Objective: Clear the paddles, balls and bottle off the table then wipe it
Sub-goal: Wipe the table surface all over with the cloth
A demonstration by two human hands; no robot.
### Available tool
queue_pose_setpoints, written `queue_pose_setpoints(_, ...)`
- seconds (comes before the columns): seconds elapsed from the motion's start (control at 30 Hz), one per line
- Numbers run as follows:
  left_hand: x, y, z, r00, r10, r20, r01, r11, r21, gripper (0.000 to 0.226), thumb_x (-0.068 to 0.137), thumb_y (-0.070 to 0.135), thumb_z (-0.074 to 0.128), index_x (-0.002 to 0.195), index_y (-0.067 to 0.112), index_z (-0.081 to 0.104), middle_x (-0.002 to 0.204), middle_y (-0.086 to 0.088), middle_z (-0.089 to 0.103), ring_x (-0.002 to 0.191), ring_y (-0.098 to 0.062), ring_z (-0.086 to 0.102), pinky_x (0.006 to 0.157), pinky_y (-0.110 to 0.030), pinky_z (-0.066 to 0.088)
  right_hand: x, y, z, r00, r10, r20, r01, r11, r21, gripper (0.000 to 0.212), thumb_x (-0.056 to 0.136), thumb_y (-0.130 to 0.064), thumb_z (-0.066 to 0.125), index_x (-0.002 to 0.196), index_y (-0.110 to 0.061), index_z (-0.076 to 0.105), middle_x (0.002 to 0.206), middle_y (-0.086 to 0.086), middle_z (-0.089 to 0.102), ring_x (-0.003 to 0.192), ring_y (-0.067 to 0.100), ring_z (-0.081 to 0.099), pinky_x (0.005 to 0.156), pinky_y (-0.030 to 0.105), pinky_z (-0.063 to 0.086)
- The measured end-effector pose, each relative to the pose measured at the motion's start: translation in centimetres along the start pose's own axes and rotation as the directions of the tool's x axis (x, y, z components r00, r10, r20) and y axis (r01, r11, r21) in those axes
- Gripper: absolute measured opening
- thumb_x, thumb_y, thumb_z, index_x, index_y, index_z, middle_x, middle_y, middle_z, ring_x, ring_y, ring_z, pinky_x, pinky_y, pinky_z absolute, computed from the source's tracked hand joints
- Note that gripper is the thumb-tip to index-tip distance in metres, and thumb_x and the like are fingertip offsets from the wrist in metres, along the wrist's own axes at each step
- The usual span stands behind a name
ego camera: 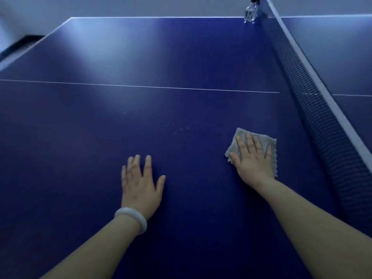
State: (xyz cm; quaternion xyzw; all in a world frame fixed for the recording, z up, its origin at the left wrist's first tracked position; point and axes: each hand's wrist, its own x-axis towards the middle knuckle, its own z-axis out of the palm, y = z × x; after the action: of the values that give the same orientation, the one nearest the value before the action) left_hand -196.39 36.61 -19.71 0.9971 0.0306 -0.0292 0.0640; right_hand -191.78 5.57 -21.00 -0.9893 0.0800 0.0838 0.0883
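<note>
The blue table tennis table [141,63] fills the view. My right hand [252,159] lies flat with straight fingers on a small grey cloth [267,140], pressing it onto the table near the net. My left hand [141,184], with a pale bangle on the wrist, rests flat on the bare table surface to the left, fingers spread. A few small pale specks [181,126] dot the surface beyond the hands. No paddles, balls or bottle show in this view.
The net [322,125] with its white top band runs along the right side, from the far clamp [250,12] toward me. A thin white centre line [141,86] crosses the table. The table's far edge and left edge border a pale floor.
</note>
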Motion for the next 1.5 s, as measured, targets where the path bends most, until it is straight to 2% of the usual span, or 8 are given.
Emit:
queue_pose_setpoints(0.2, -0.6, -3.4, 0.7, 0.964, -0.246, 0.099, 0.244, 0.969, 0.031, 0.077, 0.094, 0.063, 0.01, 0.155, 0.021, -0.012, 0.162, -0.011, -0.015, 0.149, -0.029, -0.018, 0.121, -0.049, -0.008, -1.7, -6.1, 0.4, 0.955, 0.294, -0.029, -0.292, 0.955, 0.051, 0.066, 0.099, -0.053, 0.005, 0.155, -0.023, -0.013, 0.161, 0.007, -0.022, 0.148, 0.024, -0.021, 0.117, 0.06, -0.008)
queue_pose_setpoints(0.43, -0.6, -3.1, 1.6, 0.964, -0.263, 0.024, 0.262, 0.963, 0.06, 0.077, 0.091, 0.062, 0.003, 0.155, 0.02, -0.01, 0.163, -0.011, -0.01, 0.149, -0.029, -0.015, 0.121, -0.05, -0.008, -2.8, -7.8, 2.3, 0.931, -0.363, 0.027, 0.363, 0.922, -0.134, 0.063, 0.096, -0.06, 0.0, 0.15, -0.034, -0.021, 0.159, -0.006, -0.026, 0.145, 0.013, -0.03, 0.11, 0.049, -0.031)
queue_pose_setpoints(0.67, -0.8, -3.1, 1.3, 0.964, -0.263, 0.024, 0.262, 0.963, 0.057, 0.075, 0.092, 0.06, 0.003, 0.154, 0.02, -0.01, 0.162, -0.011, -0.011, 0.149, -0.029, -0.016, 0.121, -0.05, -0.009, 5.0, -4.3, -0.7, 0.929, 0.37, -0.006, -0.369, 0.927, 0.069, 0.066, 0.1, -0.055, 0.01, 0.157, -0.026, -0.005, 0.163, 0.006, -0.014, 0.15, 0.024, -0.015, 0.117, 0.061, -0.006)
queue_pose_setpoints(0.87, -0.8, -3.0, 1.2, 0.965, -0.26, 0.031, 0.258, 0.965, 0.051, 0.076, 0.09, 0.059, -0.002, 0.153, 0.021, -0.015, 0.162, -0.011, -0.014, 0.148, -0.029, -0.019, 0.12, -0.05, -0.01, 3.8, -13.7, 2.0, 0.899, -0.432, 0.068, 0.436, 0.899, -0.041, 0.066, 0.093, -0.065, 0.004, 0.147, -0.038, -0.022, 0.158, -0.009, -0.024, 0.146, 0.012, -0.025, 0.115, 0.051, -0.023)
queue_pose_setpoints(1.17, -0.7, -3.0, 1.4, 0.967, -0.253, 0.017, 0.252, 0.967, 0.039, 0.083, 0.081, 0.06, -0.018, 0.154, 0.021, -0.012, 0.162, -0.011, -0.015, 0.147, -0.029, -0.024, 0.118, -0.049, -0.017, 13.9, -8.7, -1.9, 0.992, 0.104, 0.075, -0.107, 0.993, 0.042, 0.075, 0.098, -0.06, 0.023, 0.155, -0.027, -0.011, 0.164, -0.001, -0.013, 0.15, 0.016, -0.014, 0.119, 0.057, -0.008)
queue_pose_setpoints(1.3, -0.7, -3.1, 1.3, 0.965, -0.261, 0.032, 0.259, 0.965, 0.048, 0.081, 0.079, 0.06, -0.02, 0.151, 0.022, -0.02, 0.162, -0.011, -0.018, 0.146, -0.028, -0.026, 0.118, -0.05, -0.017, 13.4, -18.1, -1.2, 0.961, -0.248, 0.124, 0.252, 0.968, -0.016, 0.068, 0.099, -0.059, 0.023, 0.156, -0.033, -0.006, 0.164, 0.001, -0.014, 0.15, 0.021, -0.012, 0.115, 0.055, -0.013)
queue_pose_setpoints(1.4, -0.6, -2.9, 1.3, 0.966, -0.256, 0.018, 0.255, 0.966, 0.051, 0.078, 0.079, 0.06, -0.02, 0.148, 0.022, -0.024, 0.162, -0.011, -0.017, 0.147, -0.028, -0.024, 0.118, -0.05, -0.016, 9.0, -21.6, 1.1, 0.746, -0.641, 0.18, 0.659, 0.75, -0.058, 0.067, 0.098, -0.062, 0.024, 0.154, -0.039, -0.003, 0.163, -0.004, -0.015, 0.149, 0.016, -0.017, 0.114, 0.051, -0.021)
queue_pose_setpoints(1.5, -0.7, -3.1, 1.4, 0.968, -0.253, 0.002, 0.253, 0.967, 0.022, 0.083, 0.083, 0.061, -0.013, 0.155, 0.021, -0.006, 0.163, -0.012, -0.008, 0.149, -0.029, -0.018, 0.12, -0.05, -0.012, 10.3, -17.5, 0.6, 0.719, -0.675, 0.166, 0.694, 0.709, -0.123, 0.066, 0.098, -0.061, 0.026, 0.155, -0.037, 0.003, 0.164, -0.007, -0.005, 0.15, 0.014, -0.01, 0.115, 0.045, -0.02)
